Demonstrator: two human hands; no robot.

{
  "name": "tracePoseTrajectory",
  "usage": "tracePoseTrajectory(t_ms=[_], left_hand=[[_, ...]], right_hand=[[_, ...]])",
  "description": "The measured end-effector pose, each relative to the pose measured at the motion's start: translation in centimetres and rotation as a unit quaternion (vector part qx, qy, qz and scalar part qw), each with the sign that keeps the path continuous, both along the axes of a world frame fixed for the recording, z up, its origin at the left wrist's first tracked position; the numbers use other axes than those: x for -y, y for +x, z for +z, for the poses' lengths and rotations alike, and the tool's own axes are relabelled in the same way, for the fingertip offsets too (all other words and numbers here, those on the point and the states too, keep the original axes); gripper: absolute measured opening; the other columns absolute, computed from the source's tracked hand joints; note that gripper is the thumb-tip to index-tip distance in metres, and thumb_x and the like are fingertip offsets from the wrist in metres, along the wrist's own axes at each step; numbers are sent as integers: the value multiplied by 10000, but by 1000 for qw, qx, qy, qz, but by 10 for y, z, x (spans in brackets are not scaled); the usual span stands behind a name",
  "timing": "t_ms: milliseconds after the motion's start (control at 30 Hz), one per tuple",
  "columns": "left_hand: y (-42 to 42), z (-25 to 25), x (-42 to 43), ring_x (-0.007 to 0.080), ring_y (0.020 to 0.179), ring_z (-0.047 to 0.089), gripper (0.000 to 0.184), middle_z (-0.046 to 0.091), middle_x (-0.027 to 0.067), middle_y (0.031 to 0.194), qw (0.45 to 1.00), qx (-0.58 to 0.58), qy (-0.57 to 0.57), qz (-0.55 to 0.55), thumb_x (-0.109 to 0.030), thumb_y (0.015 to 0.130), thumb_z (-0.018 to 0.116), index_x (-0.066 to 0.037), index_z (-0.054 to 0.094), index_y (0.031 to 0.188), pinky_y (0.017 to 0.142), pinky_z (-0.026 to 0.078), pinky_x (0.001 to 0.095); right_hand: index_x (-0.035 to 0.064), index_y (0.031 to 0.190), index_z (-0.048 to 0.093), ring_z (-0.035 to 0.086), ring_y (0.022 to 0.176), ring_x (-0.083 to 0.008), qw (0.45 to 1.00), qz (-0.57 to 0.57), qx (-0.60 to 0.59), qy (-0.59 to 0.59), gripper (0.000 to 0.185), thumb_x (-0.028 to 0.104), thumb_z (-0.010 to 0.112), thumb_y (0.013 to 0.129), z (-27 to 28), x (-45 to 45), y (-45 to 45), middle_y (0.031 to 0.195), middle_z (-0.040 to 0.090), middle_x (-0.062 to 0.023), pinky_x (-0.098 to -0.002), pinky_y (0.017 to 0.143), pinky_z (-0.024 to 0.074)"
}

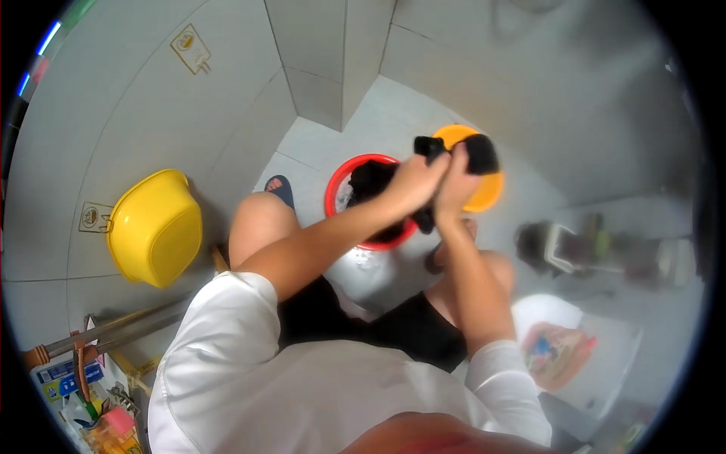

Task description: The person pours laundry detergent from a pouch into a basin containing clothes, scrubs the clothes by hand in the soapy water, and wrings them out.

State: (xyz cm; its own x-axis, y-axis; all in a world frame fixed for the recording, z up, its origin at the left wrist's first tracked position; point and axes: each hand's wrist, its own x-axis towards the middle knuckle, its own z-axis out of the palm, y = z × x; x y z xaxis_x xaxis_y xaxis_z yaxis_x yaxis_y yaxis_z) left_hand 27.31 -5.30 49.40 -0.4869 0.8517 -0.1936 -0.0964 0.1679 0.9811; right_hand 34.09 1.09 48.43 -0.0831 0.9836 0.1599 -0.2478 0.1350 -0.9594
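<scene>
My left hand (416,182) and my right hand (456,184) are pressed close together, both closed on a bunched black cloth (482,155). Parts of the cloth stick out above and below the fingers, slightly blurred. Beneath my left forearm, a red-rimmed basin (330,189) contains more black cloth (369,180) and some whitish suds. Just beyond my hands stands an orange basin (490,195) on the floor, partly hidden by the cloth and my right hand.
A yellow basin (155,227) hangs on the left wall. Grey walls enclose the tiled floor (302,147). At right are blurred items on the wall and a plastic bag (556,352). Assorted packets (72,378) sit lower left near a metal rail (144,324).
</scene>
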Motion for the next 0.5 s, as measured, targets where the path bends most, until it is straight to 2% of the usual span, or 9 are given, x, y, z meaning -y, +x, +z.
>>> tracePoseTrajectory(t_ms=[33,100,133,167,233,300,400,467,500], left_hand=[[-6,15,2,177,861,683,562,712,155,882,996,-29,-21,76,-501,974,639,57,693,998,775,536,332],[-33,-9,-13,186,798,705,489,710,131,865,967,221,102,73,-508,971,644,-22,701,955,731,560,330],[-40,-18,-11,194,743,706,421,710,102,858,943,311,104,57,-464,996,623,-54,687,923,698,583,341],[-37,-29,-10,211,792,682,493,680,108,874,927,343,143,41,-459,1021,595,27,669,982,721,552,370],[-11,-91,-27,225,892,662,542,680,118,907,914,342,112,188,-459,1032,555,69,678,1050,790,531,401],[2,-27,-6,154,946,657,502,704,112,1050,982,178,2,56,-413,1022,575,64,658,1153,816,524,328],[-19,-25,-21,151,806,665,496,713,103,886,993,59,11,103,-435,1009,600,50,707,1002,736,527,324],[-44,-20,-17,184,795,672,484,725,79,892,963,229,105,95,-483,988,628,-9,727,1002,760,540,316],[-60,-27,-18,203,772,672,469,728,40,882,941,300,137,82,-500,976,643,-42,736,1012,788,549,316]], right_hand=[[-72,943,688,659,721,-154,996,2,5,87,215,142,712,960,-4,19,-4,830,713,-45,-327,708,538],[-63,1011,691,704,792,-198,978,1,-33,208,260,130,791,870,-15,42,-22,904,738,-89,-340,788,561],[-47,1029,695,714,839,-218,955,49,38,290,294,118,816,819,-13,42,-15,941,738,-103,-351,822,564],[-31,1047,699,724,885,-238,919,95,109,366,342,106,841,768,-3,41,-7,978,738,-117,-363,856,566],[-11,1004,697,711,797,-208,951,96,53,288,272,85,801,773,-10,11,-10,889,734,-76,-350,782,569],[-18,996,689,695,821,-160,991,74,44,103,197,66,766,835,-5,-17,-6,941,737,-70,-334,764,559],[-20,1022,693,685,865,-134,993,61,38,89,162,61,739,888,-11,3,-12,993,734,-60,-330,767,553],[-16,1075,712,738,888,-195,979,97,-21,177,252,82,788,855,-2,48,-25,991,763,-82,-348,846,569],[-30,1338,570,670,1145,-271,935,196,81,283,549,123,805,866,-9,53,-12,1265,668,-161,-351,1019,498]])
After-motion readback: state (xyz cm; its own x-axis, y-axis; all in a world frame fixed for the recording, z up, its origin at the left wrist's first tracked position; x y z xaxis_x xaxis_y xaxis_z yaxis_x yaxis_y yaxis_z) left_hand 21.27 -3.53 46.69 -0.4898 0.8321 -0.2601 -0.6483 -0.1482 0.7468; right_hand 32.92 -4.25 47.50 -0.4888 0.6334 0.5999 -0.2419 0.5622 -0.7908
